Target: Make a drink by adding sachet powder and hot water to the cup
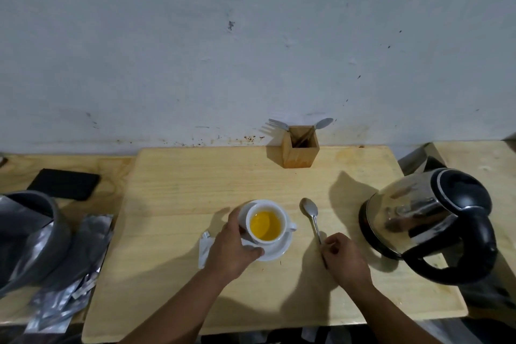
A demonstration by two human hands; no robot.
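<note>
A white cup [282, 218] holding yellow-orange liquid stands on a white saucer [279, 248] in the middle of the wooden board [195, 181]. My left hand [231, 246] grips the cup's left side and the saucer rim. A metal spoon [310, 213] lies on the board to the right of the cup, bowl pointing away; my right hand [344, 257] is closed on its handle end. An opened white sachet [205, 248] lies partly under my left hand. A steel and black kettle [424, 220] stands at the right.
A wooden holder [300, 151] with a fork and a spoon stands against the wall. Several silver sachets [69, 282] and a grey bag [25, 234] lie at the left, with a black flat object [65, 183] behind them.
</note>
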